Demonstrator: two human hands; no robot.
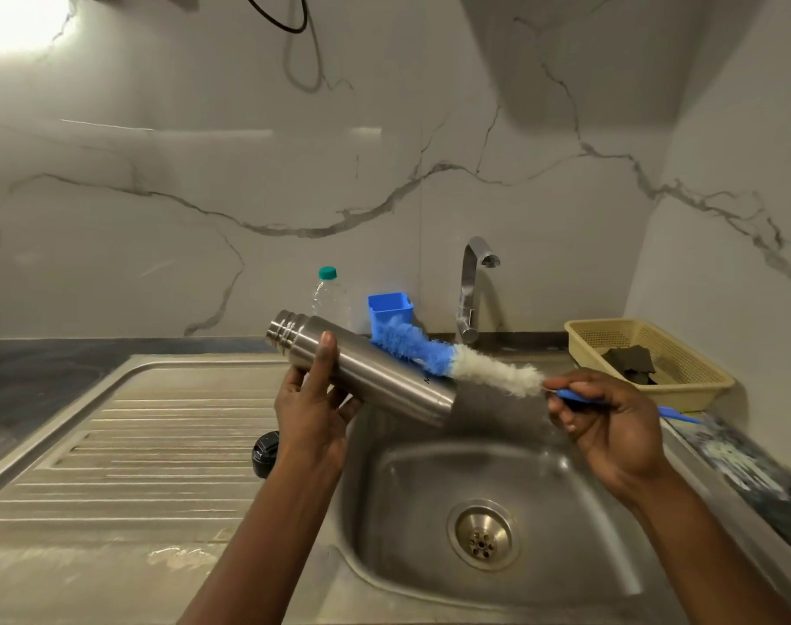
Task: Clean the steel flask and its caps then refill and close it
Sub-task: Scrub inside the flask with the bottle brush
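My left hand grips the steel flask around its middle and holds it tilted above the sink's left edge, threaded neck up to the left, base down to the right. My right hand holds the blue handle of a bottle brush. Its blue and white bristles lie behind the flask's far side, outside the flask. A black cap lies on the drainboard, partly hidden by my left forearm.
The steel sink basin with its drain lies below my hands, the ribbed drainboard to the left. At the back stand a tap, a blue cup and a clear plastic bottle. A yellow basket holding dark scrub pads sits right.
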